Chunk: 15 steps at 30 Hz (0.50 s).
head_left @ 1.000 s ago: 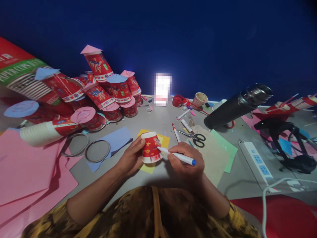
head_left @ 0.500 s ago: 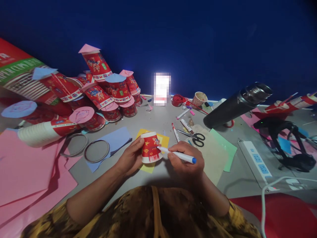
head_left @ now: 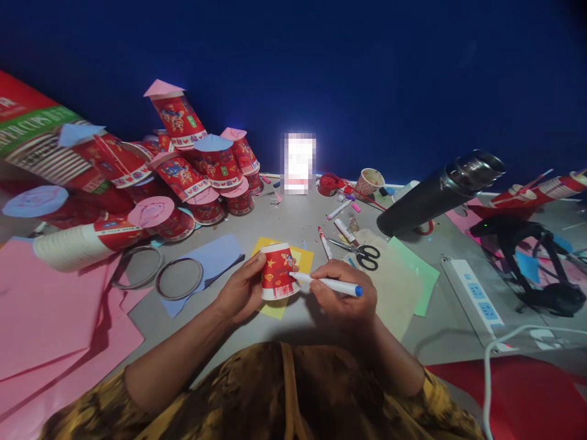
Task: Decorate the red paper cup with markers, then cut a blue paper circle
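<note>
Our left hand point(head_left: 241, 293) grips the upturned red cup point(head_left: 276, 272) on the yellow paper point(head_left: 306, 259). At its three o'clock our right hand point(head_left: 343, 298) pinches the marker point(head_left: 328, 284), tip still touching, barely shifted upward.

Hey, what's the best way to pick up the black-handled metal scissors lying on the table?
The black-handled metal scissors lie flat with their blades pointing left. Take the handle loops from above, coming in from the right side.

The marker point(head_left: 326, 284) has been levelled slightly and nudged upward against the paper cup point(head_left: 276, 271) by the right hand point(head_left: 343, 296).
</note>
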Motion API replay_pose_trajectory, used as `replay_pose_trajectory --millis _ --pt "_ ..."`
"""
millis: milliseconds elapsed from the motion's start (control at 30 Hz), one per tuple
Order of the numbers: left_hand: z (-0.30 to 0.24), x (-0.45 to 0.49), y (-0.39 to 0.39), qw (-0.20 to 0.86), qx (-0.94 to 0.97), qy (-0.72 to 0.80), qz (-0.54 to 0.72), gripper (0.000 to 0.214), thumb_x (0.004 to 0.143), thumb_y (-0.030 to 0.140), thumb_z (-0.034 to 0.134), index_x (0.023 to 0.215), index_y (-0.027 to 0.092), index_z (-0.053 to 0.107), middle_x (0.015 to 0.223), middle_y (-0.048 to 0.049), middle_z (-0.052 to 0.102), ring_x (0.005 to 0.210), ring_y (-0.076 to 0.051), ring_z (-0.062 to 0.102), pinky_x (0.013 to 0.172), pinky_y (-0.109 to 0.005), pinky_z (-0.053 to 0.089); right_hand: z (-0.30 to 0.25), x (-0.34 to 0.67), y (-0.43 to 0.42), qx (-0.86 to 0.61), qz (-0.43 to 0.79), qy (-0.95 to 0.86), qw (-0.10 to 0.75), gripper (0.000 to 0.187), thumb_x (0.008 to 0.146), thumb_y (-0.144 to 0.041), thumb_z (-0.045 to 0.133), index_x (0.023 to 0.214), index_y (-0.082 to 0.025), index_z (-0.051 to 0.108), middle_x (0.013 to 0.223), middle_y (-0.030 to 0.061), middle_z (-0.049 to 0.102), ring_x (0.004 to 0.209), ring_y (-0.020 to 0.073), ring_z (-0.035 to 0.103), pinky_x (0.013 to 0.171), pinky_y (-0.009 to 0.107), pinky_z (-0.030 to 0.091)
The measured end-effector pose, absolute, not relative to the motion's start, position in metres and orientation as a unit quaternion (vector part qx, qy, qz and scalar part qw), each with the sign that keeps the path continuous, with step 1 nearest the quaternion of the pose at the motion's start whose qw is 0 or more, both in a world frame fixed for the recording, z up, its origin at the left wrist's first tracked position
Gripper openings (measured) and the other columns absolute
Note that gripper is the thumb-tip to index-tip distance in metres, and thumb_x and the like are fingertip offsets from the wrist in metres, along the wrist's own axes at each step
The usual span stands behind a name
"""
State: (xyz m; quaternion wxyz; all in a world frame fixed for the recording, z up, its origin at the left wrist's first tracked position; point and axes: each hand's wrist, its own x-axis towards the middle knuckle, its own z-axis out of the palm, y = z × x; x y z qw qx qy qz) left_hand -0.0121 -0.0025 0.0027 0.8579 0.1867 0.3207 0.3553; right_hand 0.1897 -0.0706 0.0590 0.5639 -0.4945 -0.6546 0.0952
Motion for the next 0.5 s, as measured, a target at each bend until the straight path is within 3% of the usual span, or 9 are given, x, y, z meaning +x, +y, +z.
replay_pose_trajectory --millis 333,500 --pt "-0.0006 -0.0131 -0.0018 0.867 0.168 0.301 0.359 0.040 0.096 0.036 0.079 0.124 0.007 0.075 0.114 -0.0208 0.084 0.105 -0.033 0.083 0.100 -0.047 0.066 0.0590 0.1941 -0.0759 -0.527 0.157 -0.645 0.531 0.014 0.088 -0.018 0.066 0.077 -0.023 0.073 0.065 -0.0007 0.076 0.052 0.0150 0.067 0.055 0.026 0.053" --pt "-0.0021 -0.0134 -0.0012 0.866 0.187 0.297 0.355 0.043 0.096 0.039 0.080 0.127 0.009 0.074 0.110 -0.0188 0.085 0.107 -0.036 0.082 0.104 -0.053 0.065 0.0622 0.1957 -0.0755 -0.510 0.183 -0.664 0.516 0.016 0.088 -0.017 0.065 0.074 -0.022 0.071 0.062 -0.0015 0.074 0.050 0.0144 0.066 0.053 0.025 0.051"
